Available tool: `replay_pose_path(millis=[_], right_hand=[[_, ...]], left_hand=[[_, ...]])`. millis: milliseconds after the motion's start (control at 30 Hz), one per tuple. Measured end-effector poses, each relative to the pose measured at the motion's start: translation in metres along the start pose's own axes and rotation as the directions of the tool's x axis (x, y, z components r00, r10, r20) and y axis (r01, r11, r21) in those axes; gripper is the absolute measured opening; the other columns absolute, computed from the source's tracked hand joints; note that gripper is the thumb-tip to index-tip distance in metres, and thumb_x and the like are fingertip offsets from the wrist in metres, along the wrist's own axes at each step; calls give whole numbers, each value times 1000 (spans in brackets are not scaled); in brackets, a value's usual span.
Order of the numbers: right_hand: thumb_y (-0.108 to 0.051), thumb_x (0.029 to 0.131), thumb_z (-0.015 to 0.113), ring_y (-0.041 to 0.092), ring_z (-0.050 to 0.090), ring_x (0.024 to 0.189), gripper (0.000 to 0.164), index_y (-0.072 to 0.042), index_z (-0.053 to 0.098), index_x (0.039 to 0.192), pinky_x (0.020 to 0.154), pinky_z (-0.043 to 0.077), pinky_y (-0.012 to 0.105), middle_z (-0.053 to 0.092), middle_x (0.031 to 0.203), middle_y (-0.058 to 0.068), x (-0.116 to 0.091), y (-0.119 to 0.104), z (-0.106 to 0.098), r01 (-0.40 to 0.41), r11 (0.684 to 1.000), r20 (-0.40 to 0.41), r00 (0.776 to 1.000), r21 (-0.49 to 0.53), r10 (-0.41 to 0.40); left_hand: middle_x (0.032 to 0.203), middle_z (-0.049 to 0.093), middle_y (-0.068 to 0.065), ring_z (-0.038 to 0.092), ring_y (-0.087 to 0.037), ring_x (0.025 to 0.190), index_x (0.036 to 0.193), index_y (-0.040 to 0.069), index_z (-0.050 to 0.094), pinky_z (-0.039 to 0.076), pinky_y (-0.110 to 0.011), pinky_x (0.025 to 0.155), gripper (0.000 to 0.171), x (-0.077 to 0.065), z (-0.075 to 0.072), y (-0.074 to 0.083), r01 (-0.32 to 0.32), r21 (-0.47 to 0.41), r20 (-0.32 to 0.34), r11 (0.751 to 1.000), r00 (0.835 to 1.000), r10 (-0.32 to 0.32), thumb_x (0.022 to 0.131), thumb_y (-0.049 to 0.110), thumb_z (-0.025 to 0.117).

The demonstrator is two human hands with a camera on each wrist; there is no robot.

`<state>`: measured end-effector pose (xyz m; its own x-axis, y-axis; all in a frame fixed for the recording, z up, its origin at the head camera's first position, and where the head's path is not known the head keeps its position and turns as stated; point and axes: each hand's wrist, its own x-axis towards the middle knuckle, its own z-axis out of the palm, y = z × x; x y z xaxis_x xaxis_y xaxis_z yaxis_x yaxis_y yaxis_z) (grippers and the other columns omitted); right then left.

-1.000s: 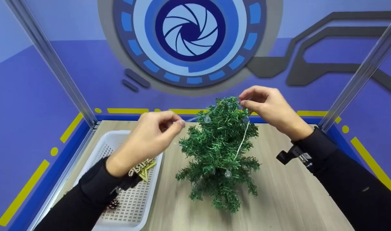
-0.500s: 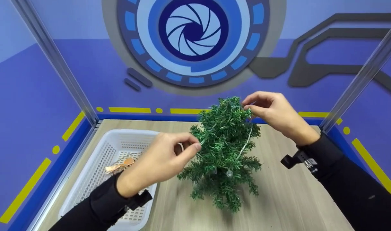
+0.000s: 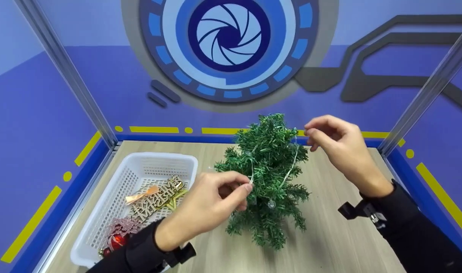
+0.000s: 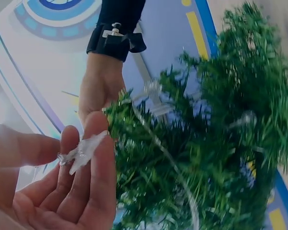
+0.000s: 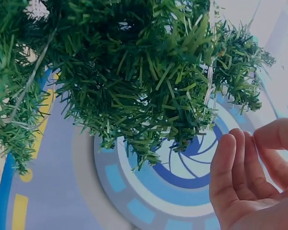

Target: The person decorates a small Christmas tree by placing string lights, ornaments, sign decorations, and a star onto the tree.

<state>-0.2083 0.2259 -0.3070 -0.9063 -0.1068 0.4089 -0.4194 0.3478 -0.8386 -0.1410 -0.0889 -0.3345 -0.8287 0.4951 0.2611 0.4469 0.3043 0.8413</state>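
A small green artificial Christmas tree stands upright on the wooden tabletop. Clear string lights with a pale wire and clear bulbs wind round its branches. My left hand is at the tree's left front and pinches the string lights between thumb and fingers. In the left wrist view a clear piece of the string lights lies at those fingertips. My right hand hovers right of the treetop, apart from the branches. Its fingers are loosely bent, and nothing shows between them in the right wrist view.
A white perforated basket stands on the left. In it lie gold lettering, an orange ribbon-like piece, a gold star and a red bauble. Printed blue-purple panels enclose the table at the back and sides.
My left hand has moved down and right across the tree's front with the string lights. My right hand has drawn away from the treetop to the right and slightly down.
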Motion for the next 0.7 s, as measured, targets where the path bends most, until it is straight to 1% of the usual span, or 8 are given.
replay_pose_path(millis=[100, 167, 300, 367, 467, 500, 600, 700], right_hand=[[-20, 96, 66, 23, 67, 74, 24, -1, 68, 109, 67, 60, 29, 69, 92, 12, -6, 6, -3, -4, 999, -10, 1000, 40, 5], [-19, 95, 66, 24, 67, 74, 25, 1, 67, 109, 66, 60, 30, 69, 92, 12, -9, 12, -5, -16, 997, -22, 1000, 75, 17], [-18, 95, 67, 23, 67, 75, 26, 4, 66, 109, 66, 60, 30, 68, 93, 13, -15, 29, -8, -54, 987, -32, 998, 148, 60], [-18, 95, 66, 21, 67, 75, 26, 5, 65, 109, 65, 60, 30, 68, 95, 13, -18, 37, -9, -72, 982, -30, 996, 177, 79], [-17, 96, 66, 19, 66, 74, 27, 6, 65, 109, 64, 60, 30, 67, 94, 14, -23, 47, -10, -92, 975, -25, 995, 203, 99], [-17, 96, 66, 19, 66, 74, 27, 7, 64, 109, 64, 60, 30, 67, 94, 14, -24, 50, -11, -95, 972, -22, 995, 213, 102], [-16, 96, 65, 18, 66, 74, 27, 7, 63, 110, 63, 60, 29, 67, 94, 13, -28, 59, -10, -105, 962, -11, 994, 252, 112], [-14, 97, 64, 17, 66, 74, 27, 7, 62, 112, 63, 59, 29, 67, 94, 12, -31, 66, -10, -112, 952, 0, 993, 284, 117]], left_hand=[[83, 73, 8, 70, -6, 73, 106, 21, 71, 58, -25, 65, 21, -2, 8, -4, 30, -48, -2, 998, 1000, -30, 98, 38, 60], [86, 74, 9, 71, -5, 77, 105, 23, 71, 58, -25, 68, 20, -3, 12, -7, 55, -67, 0, 996, 998, -55, 97, 38, 62], [91, 75, 10, 72, -5, 82, 105, 26, 72, 58, -24, 74, 19, -4, 20, -10, 69, -84, -13, 994, 997, -70, 96, 40, 63], [92, 74, 9, 71, -6, 83, 105, 25, 73, 59, -25, 75, 17, -6, 21, -7, 54, -94, -35, 994, 998, -57, 96, 38, 64], [92, 73, 7, 70, -10, 82, 103, 24, 74, 58, -25, 76, 13, -10, 18, 9, 37, -83, -67, 996, 997, -43, 96, 31, 65], [92, 73, 7, 70, -10, 82, 102, 25, 74, 58, -25, 75, 12, -11, 19, 9, 31, -76, -76, 997, 996, -37, 96, 32, 65], [95, 71, 10, 68, -7, 83, 105, 27, 73, 57, -23, 75, 14, -14, 23, 4, 8, -26, -92, 1000, 996, -10, 95, 34, 66], [97, 71, 13, 66, 0, 83, 110, 28, 73, 56, -19, 75, 20, -15, 32, -12, -49, 49, -120, 998, 991, 54, 94, 37, 66]])
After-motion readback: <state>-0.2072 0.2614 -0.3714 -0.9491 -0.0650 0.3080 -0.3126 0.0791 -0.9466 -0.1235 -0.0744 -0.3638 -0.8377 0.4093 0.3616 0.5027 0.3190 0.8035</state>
